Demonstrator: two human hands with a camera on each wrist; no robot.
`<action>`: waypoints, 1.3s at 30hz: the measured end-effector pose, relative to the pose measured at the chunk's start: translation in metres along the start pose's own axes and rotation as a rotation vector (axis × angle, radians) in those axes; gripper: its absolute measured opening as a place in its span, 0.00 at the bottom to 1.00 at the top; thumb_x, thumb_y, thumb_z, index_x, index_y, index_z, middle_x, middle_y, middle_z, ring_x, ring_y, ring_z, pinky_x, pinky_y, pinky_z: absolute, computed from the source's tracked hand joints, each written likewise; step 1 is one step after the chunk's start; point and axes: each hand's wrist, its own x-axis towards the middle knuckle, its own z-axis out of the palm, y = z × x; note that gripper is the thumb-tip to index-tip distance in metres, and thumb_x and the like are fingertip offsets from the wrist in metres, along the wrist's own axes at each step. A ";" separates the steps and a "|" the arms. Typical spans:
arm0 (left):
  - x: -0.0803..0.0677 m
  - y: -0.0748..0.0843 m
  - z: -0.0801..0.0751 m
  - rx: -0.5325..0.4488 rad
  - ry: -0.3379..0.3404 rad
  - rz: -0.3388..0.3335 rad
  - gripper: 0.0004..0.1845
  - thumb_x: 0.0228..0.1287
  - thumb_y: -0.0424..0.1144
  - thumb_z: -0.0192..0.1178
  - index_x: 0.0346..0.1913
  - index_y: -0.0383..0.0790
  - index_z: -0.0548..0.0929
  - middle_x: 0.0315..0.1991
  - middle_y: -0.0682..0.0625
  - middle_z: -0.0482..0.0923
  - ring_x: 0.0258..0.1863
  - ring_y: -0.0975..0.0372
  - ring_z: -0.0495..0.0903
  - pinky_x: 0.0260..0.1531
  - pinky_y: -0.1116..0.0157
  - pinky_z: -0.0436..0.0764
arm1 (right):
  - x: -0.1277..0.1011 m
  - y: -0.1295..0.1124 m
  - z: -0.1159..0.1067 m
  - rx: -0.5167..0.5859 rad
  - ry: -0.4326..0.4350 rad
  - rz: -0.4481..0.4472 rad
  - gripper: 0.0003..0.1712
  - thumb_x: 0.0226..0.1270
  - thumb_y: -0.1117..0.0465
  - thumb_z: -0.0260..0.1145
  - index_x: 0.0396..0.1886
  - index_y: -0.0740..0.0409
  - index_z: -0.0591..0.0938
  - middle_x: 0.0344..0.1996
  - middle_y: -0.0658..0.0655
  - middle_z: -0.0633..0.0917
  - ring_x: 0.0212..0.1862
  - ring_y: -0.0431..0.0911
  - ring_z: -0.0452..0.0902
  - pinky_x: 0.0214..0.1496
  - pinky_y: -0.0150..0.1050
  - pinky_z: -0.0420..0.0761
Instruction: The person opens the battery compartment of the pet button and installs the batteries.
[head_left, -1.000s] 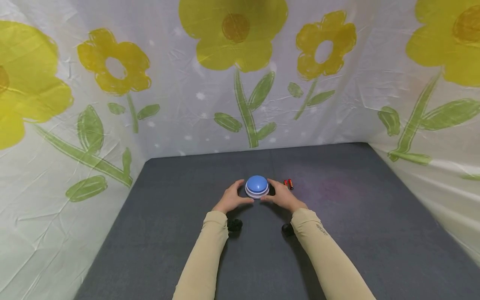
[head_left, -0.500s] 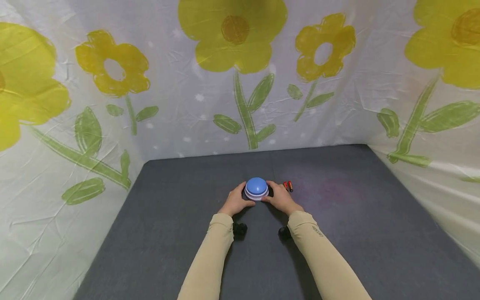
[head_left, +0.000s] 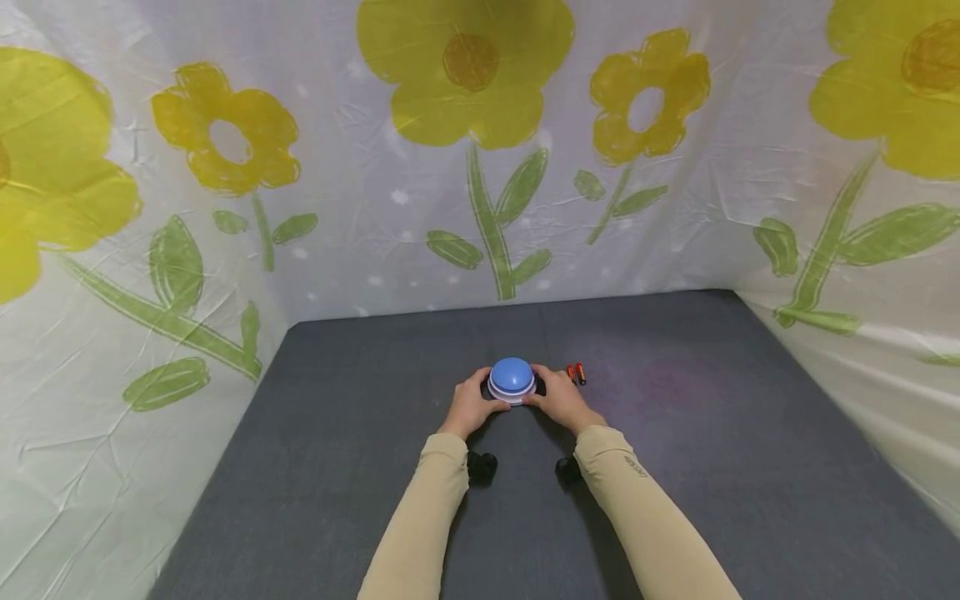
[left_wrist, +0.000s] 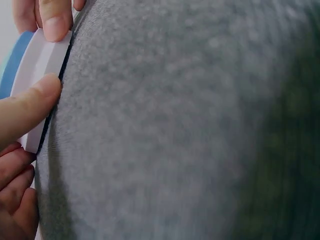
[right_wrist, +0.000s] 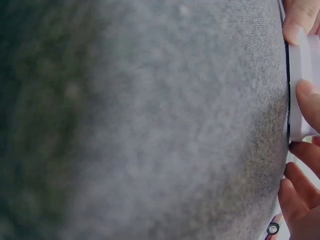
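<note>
While both hands clasp it, left hand [head_left: 470,406] and right hand [head_left: 561,400] curl round the white rim of the blue dome button [head_left: 512,379] mid-tabletop [head_left: 337,467]; we would keep thumbs low on that rim, pressure even. Beyond, right: two red batteries [head_left: 576,372], untouched

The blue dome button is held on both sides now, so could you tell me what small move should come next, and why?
Probably lift it slightly off the mat and tip it over. Both the left hand and right hand already grip the white base of the blue dome button, which sits flat on the grey mat, and two batteries lie beside the right hand.
</note>
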 end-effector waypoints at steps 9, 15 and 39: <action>-0.005 -0.005 -0.012 -0.036 -0.001 0.079 0.36 0.48 0.42 0.72 0.61 0.34 0.73 0.57 0.42 0.73 0.59 0.50 0.68 0.58 0.51 0.65 | -0.006 -0.001 -0.006 0.103 -0.011 -0.093 0.36 0.59 0.57 0.68 0.64 0.66 0.67 0.58 0.64 0.73 0.59 0.56 0.67 0.60 0.51 0.67; -0.005 -0.012 -0.017 -0.087 -0.010 0.085 0.37 0.50 0.48 0.70 0.62 0.36 0.72 0.58 0.45 0.72 0.59 0.56 0.68 0.58 0.55 0.68 | -0.010 -0.003 -0.011 0.197 0.007 -0.149 0.35 0.59 0.59 0.69 0.63 0.67 0.69 0.58 0.64 0.74 0.58 0.56 0.69 0.58 0.51 0.70; -0.009 0.008 -0.022 -0.137 -0.024 -0.054 0.39 0.62 0.66 0.47 0.63 0.37 0.71 0.57 0.44 0.73 0.57 0.55 0.71 0.55 0.54 0.70 | -0.009 -0.006 -0.027 0.253 0.132 -0.159 0.19 0.64 0.64 0.63 0.54 0.65 0.79 0.46 0.62 0.82 0.43 0.48 0.78 0.43 0.43 0.80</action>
